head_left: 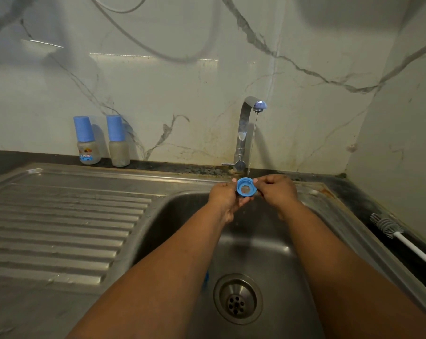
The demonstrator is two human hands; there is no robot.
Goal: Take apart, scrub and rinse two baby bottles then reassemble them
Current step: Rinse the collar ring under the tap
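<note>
Now both hands [225, 195] [276, 189] grip ring [246, 187] | bottles [102, 140] left | brush [388, 227] right

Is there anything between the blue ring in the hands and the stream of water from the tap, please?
Nothing visible. Both the left hand and right hand hold the ring over the sink, right under the tap; the thin stream drops unobstructed to it.
</note>
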